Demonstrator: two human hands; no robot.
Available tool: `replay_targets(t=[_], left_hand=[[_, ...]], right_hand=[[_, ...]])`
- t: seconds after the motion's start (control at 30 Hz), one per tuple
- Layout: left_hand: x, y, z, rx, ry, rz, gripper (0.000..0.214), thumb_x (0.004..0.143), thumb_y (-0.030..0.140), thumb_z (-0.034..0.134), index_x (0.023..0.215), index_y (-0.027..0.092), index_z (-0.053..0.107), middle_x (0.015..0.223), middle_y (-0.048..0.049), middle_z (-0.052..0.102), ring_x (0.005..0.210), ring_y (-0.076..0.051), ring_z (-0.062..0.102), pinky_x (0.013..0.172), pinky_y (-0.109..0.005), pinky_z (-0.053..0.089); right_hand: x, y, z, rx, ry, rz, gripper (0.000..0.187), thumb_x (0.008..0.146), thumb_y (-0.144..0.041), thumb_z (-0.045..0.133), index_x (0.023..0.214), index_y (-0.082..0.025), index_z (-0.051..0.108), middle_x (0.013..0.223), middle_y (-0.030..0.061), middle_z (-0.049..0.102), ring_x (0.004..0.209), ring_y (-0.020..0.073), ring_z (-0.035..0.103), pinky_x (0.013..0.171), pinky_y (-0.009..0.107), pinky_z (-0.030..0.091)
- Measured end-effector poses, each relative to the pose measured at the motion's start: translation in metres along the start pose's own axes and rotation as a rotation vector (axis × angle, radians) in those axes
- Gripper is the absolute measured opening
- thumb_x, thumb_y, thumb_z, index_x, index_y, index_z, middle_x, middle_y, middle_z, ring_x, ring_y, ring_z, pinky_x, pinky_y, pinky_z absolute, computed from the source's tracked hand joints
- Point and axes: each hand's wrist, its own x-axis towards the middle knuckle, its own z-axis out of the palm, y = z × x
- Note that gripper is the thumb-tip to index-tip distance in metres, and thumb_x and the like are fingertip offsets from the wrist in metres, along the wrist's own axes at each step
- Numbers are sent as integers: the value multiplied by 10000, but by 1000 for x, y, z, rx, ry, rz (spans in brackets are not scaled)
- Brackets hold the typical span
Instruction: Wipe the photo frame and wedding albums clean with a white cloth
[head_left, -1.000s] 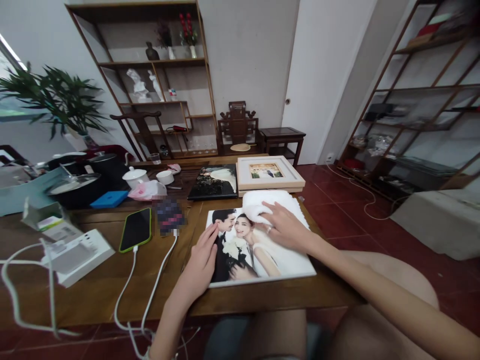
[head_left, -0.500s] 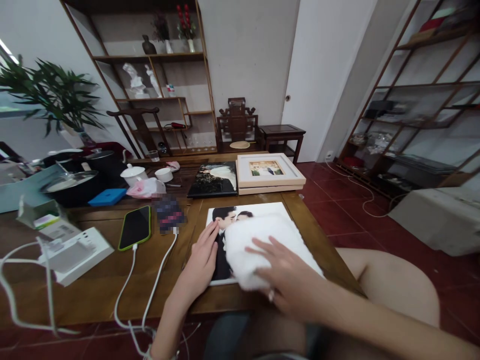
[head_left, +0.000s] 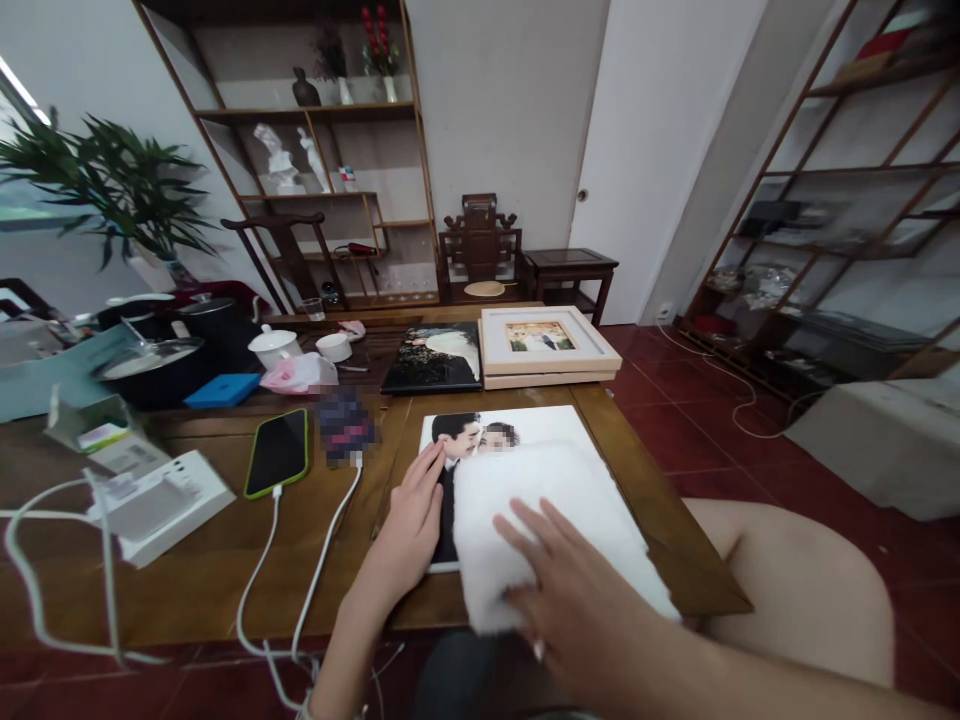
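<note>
A photo panel [head_left: 441, 550] with a black-and-white picture of a couple lies flat near the table's front edge. My left hand [head_left: 409, 525] rests flat on its left side, fingers stretched out and holding nothing. Over the panel's middle and right part spreads a fluffy white cloth [head_left: 487, 500], hiding much of the picture. With fingers spread across the top, my right hand [head_left: 570, 575] presses on this cloth and holds it near its front edge. A ring shows on that hand.
Behind the panel lie a dark photo panel [head_left: 435, 375] and stacked pale wooden frames [head_left: 600, 355]. To the left are a phone [head_left: 277, 452] on a white cable, a white power strip [head_left: 180, 510], a blue box [head_left: 220, 390], a teapot [head_left: 271, 345] and pots.
My right hand and the white cloth have slid toward me over the panel, baring a little more of the picture. My left hand stays on the panel. The view has shifted slightly.
</note>
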Motion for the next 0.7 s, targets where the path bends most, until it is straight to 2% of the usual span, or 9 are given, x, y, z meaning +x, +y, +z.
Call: replay_targets(t=[0.07,0.13,0.23,0.3,0.4,0.47,0.53,0.6,0.7], left_hand=[[0,0,0,-7,4,2,471,928,267,246,1385,188,328,1481,-86,282,1366,-219,231,1100,-504,182],[0,0,0,-16,8,16,466,930,265,248,1385,202,328,1480,-85,286,1362,-223,240,1095,-509,193],[0,-3,0,-23,16,45,461,932,256,250,1381,204,339,1477,-87,292,1360,-218,247,1096,-499,198],[1,-4,1,-32,33,66,456,931,246,257,1378,211,345,1472,-83,304,1358,-209,253,1101,-488,193],[0,-4,2,-50,52,76,448,931,247,271,1370,225,358,1464,-76,324,1353,-203,268,1105,-479,189],[0,-3,2,-59,51,58,442,935,281,279,1364,223,368,1462,-71,329,1352,-203,270,1108,-472,184],[-1,0,1,-87,67,30,447,937,336,288,1363,228,368,1458,-59,339,1352,-201,273,1114,-459,178],[-2,2,0,-146,118,12,462,938,381,283,1365,225,365,1449,-53,357,1344,-193,289,1119,-431,186],[-3,6,-3,-216,220,29,475,945,385,247,1355,184,377,1432,-69,383,1322,-178,330,1113,-388,223]], right_hand=[[-11,-7,1,37,-19,-47,220,743,-291,604,907,-184,705,1385,146,411,1309,370,255,1056,541,219],[-9,3,-2,74,30,-49,241,751,-262,581,952,-188,691,1350,118,460,1313,326,263,1075,499,219],[16,38,-11,84,120,-18,253,776,-182,519,976,-174,675,1362,105,452,1311,284,272,1066,457,255],[37,63,-18,40,156,-2,250,784,-165,509,975,-171,671,1438,101,348,1337,301,207,1046,473,269],[64,83,-22,7,174,52,280,815,-157,478,1032,-190,651,1448,85,333,1346,301,188,1017,494,286],[74,81,-20,-15,172,76,306,830,-151,459,1081,-183,631,1410,106,395,1337,299,221,1018,506,273],[76,68,-14,-50,160,45,317,827,-147,463,1102,-158,620,1386,132,422,1336,308,223,1039,523,228],[70,49,-8,-66,126,-41,307,817,-179,490,1088,-141,627,1394,147,406,1339,328,206,1054,539,190],[49,21,-4,-38,65,-181,265,806,-225,513,1018,-153,656,1424,124,367,1350,338,154,1077,534,150]])
